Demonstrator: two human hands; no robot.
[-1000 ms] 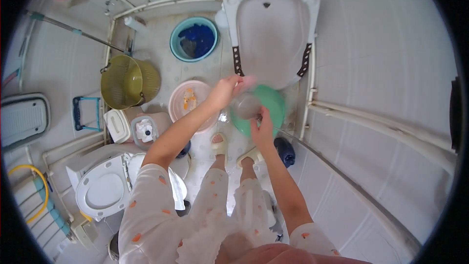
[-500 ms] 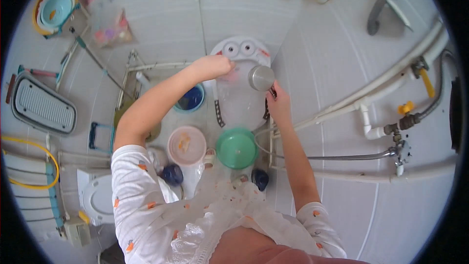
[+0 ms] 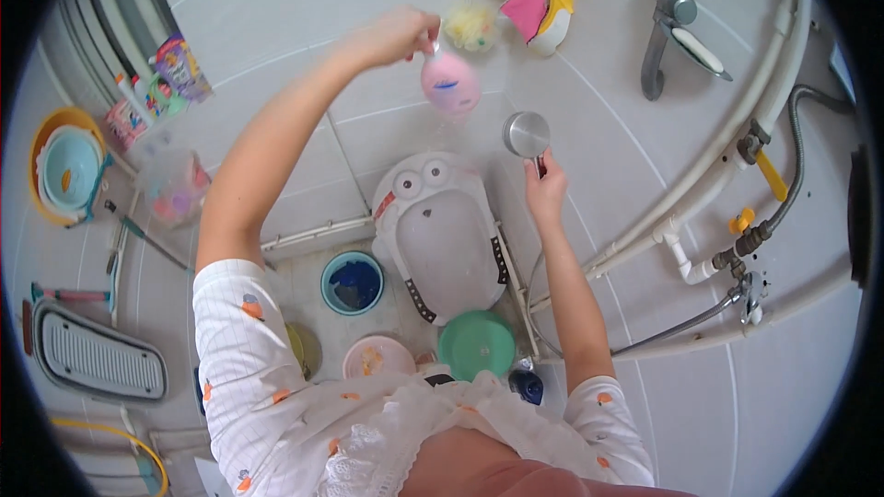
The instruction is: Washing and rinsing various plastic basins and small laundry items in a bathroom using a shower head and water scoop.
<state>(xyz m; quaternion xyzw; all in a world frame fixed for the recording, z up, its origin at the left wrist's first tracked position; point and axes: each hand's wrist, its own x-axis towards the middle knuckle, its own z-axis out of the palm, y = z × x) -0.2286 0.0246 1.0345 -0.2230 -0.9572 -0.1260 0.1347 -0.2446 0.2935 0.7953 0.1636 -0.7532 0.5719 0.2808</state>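
Observation:
Raised at the upper middle, my left hand point(image 3: 405, 37) pinches a pink oval thing point(image 3: 451, 85) by its narrow pale top. It hangs down with a blue mark on its front, its exact kind unclear. My right hand point(image 3: 545, 186) grips the dark handle of a round silver shower head point(image 3: 527, 134), held lower and to the right, apart from the pink thing. Below both hands stands a white tub point(image 3: 442, 248) with a cartoon face, bulging eyes and black dotted side strips.
A green basin point(image 3: 477, 348), a pink basin point(image 3: 379, 350) and a light blue basin point(image 3: 331, 265) with dark blue contents stand on the floor. Pipes point(image 3: 686, 262) and a hose run along the right wall. A yellow bath puff point(image 3: 471, 28) hangs at the back wall.
My left hand has risen from above the tub, lifting the pink thing up toward the back wall. The right hand keeps the shower head, and the view has tilted upward.

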